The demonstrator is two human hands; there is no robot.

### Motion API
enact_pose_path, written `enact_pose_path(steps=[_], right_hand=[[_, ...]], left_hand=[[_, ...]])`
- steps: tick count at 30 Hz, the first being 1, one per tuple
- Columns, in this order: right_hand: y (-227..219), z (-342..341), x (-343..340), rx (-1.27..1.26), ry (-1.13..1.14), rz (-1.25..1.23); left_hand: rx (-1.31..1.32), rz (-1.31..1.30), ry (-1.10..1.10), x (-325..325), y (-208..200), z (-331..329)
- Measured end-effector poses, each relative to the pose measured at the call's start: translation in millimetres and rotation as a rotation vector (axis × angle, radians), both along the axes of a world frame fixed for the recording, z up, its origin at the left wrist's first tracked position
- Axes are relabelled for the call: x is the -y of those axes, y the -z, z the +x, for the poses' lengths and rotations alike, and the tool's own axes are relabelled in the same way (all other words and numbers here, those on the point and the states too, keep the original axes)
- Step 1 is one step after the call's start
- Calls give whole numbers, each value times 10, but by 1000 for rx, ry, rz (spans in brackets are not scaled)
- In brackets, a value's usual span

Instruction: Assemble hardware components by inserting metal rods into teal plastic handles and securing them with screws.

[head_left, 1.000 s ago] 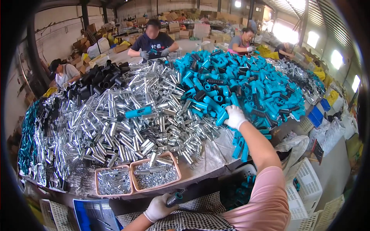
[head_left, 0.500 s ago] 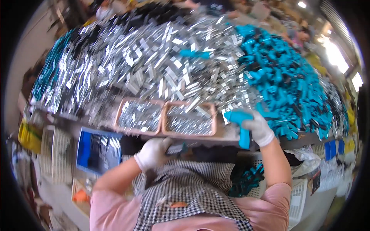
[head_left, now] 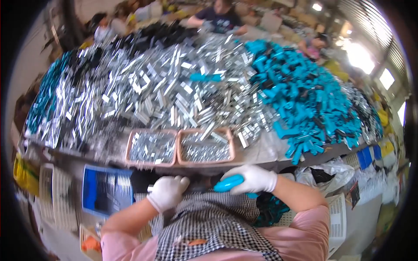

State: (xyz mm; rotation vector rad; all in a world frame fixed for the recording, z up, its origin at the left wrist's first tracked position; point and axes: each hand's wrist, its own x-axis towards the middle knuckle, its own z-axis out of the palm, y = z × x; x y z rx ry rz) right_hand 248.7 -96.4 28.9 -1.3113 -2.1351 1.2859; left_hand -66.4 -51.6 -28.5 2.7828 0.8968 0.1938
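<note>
My right hand [head_left: 253, 179], in a white glove, is wrapped round a teal pistol-shaped plastic piece [head_left: 228, 183] in front of the apron. To its left, my left hand [head_left: 168, 193], gloved too, is closed in a fist. A small pale end [head_left: 150, 188] pokes out at its outer side; the rest is hidden by the fingers. Beyond my hands, two pink trays [head_left: 233, 153] of small shiny metal parts stand at the table's near edge. Behind them spreads a wide heap of silvery metal strips [head_left: 143, 82]. A pile of teal pistol-shaped pieces [head_left: 305, 100] covers the right side.
A blue crate [head_left: 89, 195] and a pale plastic crate [head_left: 54, 195] stand at the lower left. Dark teal pieces [head_left: 272, 209] lie beside my lap. A clear plastic bag [head_left: 344, 172] sits at the right. Another person [head_left: 220, 19] is across the table.
My right hand has come down and left from the table's edge with the teal piece, which is now turned sideways. The dark piece seen in my left hand no longer shows.
</note>
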Motion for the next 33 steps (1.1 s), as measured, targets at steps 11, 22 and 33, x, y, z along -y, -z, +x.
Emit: enact_pose_path(steps=[11, 22, 33], right_hand=[[-69, -332, 162, 134, -519, 1091], [250, -382, 265, -461, 168, -271], [32, -484, 233, 262, -243, 841]], left_hand=[[68, -883, 252, 15, -171, -54], [-42, 21, -10, 39, -290, 67], [-98, -418, 137, -154, -483, -12]])
